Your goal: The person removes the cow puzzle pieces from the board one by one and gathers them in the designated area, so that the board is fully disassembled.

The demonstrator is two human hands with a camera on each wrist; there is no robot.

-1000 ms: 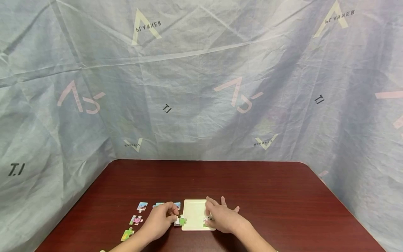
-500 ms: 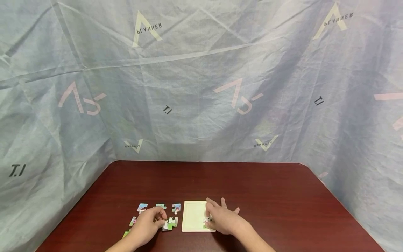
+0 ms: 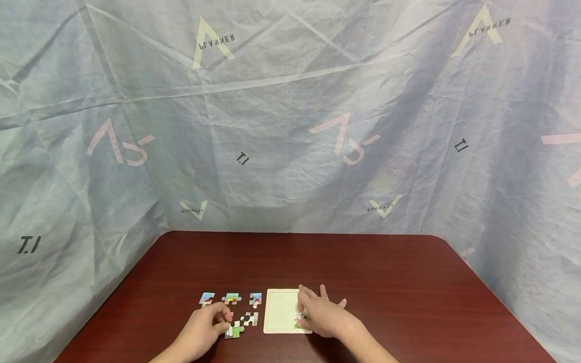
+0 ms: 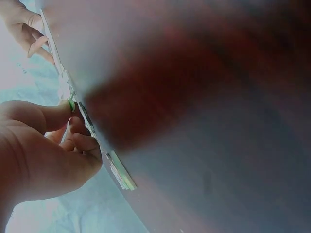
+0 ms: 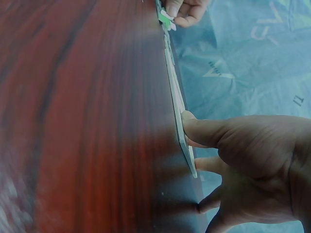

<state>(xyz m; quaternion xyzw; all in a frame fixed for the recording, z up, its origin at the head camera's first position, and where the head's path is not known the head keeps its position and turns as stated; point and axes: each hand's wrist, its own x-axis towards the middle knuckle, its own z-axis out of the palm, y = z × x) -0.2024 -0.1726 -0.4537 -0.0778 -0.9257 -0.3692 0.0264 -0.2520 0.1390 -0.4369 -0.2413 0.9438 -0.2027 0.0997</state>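
In the head view my left hand (image 3: 201, 327) pinches a green and white jigsaw puzzle piece (image 3: 235, 331) between thumb and fingers, low over the table. The left wrist view shows the green edge of this puzzle piece (image 4: 72, 104) at the thumb tip. A black and white puzzle piece (image 3: 251, 318) lies just beyond it. My right hand (image 3: 326, 315) rests at the right side of a pale square puzzle board (image 3: 279, 311), its outer fingers spread. Its thumb (image 5: 197, 128) lies on the board, beside a small green and white piece (image 3: 297, 323), partly covered.
A row of puzzle pieces lies behind the left hand: a blue one (image 3: 207, 298), a middle one (image 3: 233, 297) and one near the board (image 3: 255, 299). The dark red table (image 3: 386, 272) meets a grey printed cloth (image 3: 281, 176) at its back and sides.
My left hand has moved left and nearer, carrying the green and white puzzle piece away from the board's left edge. The right hand and the board have stayed in place.
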